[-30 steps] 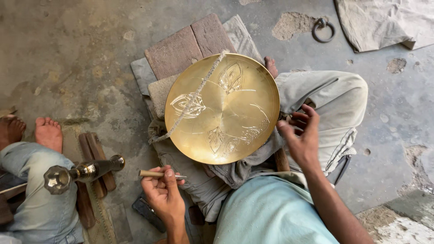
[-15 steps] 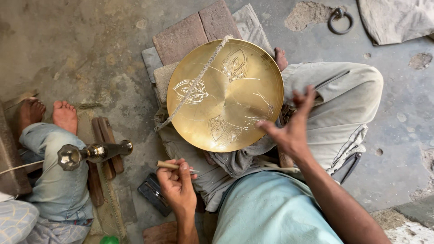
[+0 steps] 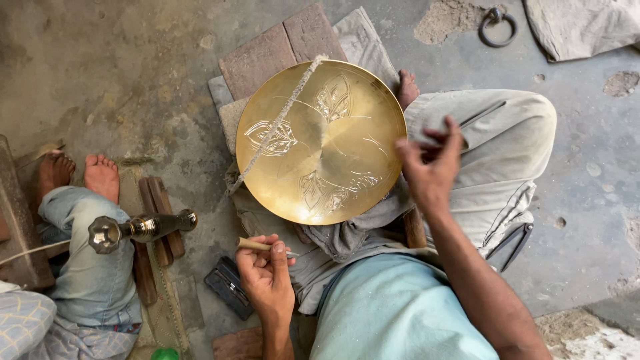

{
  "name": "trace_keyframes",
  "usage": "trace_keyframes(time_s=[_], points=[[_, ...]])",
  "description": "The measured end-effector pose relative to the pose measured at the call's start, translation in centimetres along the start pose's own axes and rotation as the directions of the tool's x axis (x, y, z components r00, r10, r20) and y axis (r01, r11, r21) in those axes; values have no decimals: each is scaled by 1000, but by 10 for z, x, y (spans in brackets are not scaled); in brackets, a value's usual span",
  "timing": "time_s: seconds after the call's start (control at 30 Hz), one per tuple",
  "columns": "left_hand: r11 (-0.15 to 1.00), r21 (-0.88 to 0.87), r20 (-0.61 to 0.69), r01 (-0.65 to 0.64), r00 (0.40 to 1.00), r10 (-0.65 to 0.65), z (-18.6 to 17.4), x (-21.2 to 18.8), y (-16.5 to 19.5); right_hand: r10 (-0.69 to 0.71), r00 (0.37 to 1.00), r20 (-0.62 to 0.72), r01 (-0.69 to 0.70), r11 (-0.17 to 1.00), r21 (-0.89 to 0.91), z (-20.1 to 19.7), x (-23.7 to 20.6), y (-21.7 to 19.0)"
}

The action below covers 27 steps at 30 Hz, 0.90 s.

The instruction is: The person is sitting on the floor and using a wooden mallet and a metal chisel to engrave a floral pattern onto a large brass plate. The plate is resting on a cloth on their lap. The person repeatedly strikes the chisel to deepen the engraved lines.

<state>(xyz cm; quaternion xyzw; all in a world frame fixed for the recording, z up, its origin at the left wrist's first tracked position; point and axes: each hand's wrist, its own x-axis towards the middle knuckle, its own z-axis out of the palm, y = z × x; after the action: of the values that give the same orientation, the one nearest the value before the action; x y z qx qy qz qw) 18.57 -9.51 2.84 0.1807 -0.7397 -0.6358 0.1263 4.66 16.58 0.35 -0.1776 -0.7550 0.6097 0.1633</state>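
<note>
Left hand (image 3: pixel 267 280) is clenched around a slim wooden-handled engraving tool (image 3: pixel 257 246), light and rigid, best held low on the shaft. Right hand (image 3: pixel 430 167) hovers released, fingers loose, beside the rim. The round engraved brass plate (image 3: pixel 323 140) rests on the lap over grey cloth (image 3: pixel 347 233); judged heavy, stiff, slippery, best gripped at the rim. A pale twisted cord (image 3: pixel 280 120) crosses it. Brick slabs (image 3: pixel 280 43) lie beyond

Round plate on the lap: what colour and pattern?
Brass-gold plate engraved with leaf motifs, clearest in the head view.
</note>
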Motion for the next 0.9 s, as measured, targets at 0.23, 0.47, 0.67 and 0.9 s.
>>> trace_keyframes(time_s=[0.23,0.47,0.67,0.9], points=[[1000,-1,36,18,999,-18,10,-6,4,84,995,58,-86,996,29,-38,37,15],[997,-23,40,76,996,-75,24,-15,9,295,867,401,-278,955,-103,-6,-7,25],[998,12,67,56,996,-57,25,-8,15,522,692,498,-564,822,-77,-20,-10,45],[999,-38,180,-27,983,34,67,25,13,383,911,152,-295,864,-408,-80,-8,31]])
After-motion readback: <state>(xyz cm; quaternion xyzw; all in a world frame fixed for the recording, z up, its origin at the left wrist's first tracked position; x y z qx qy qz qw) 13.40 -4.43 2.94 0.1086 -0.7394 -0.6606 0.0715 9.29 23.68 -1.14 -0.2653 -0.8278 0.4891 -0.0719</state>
